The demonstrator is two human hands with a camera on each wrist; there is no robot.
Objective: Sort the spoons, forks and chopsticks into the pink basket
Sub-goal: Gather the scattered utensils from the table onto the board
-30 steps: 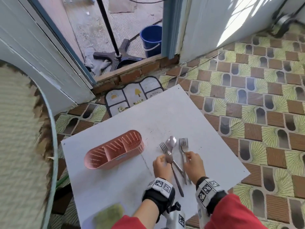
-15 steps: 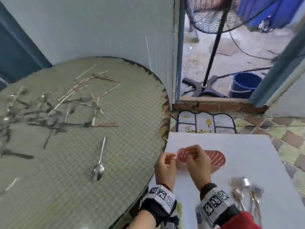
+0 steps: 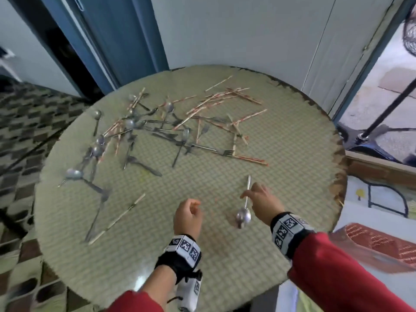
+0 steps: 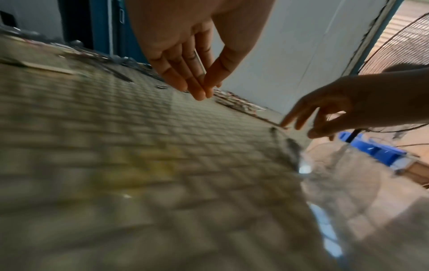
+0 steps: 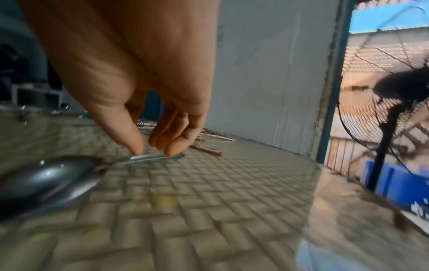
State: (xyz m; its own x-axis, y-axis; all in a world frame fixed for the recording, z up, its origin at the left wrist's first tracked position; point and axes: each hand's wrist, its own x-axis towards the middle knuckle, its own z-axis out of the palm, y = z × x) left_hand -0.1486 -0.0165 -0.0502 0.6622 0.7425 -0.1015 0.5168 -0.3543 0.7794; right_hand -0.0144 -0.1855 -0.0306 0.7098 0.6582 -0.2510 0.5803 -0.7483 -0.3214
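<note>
A lone metal spoon point(image 3: 243, 216) lies on the round woven-topped table point(image 3: 281, 176), bowl toward me. My right hand point(image 3: 246, 195) reaches down over its handle point(image 5: 150, 158); the thumb and fingertips touch the handle while the spoon rests flat. My left hand point(image 3: 193, 204) hovers a little to the left, fingers relaxed, holding nothing. A tangled pile of spoons, forks and red-patterned chopsticks point(image 3: 168, 131) covers the far half of the table. The pink basket point(image 3: 360, 230) shows blurred at the lower right on a white table.
A fork and a single chopstick point(image 3: 117, 219) lie apart at the near left. The white table point(image 3: 371, 212) adjoins the round table's right edge. A fan stand point(image 3: 382, 118) stands beyond the doorway at right. A wall and blue door frame back the table.
My view swung left from the white table to the round table. Both hands left the basket area, and the right hand came down onto the lone spoon's handle.
</note>
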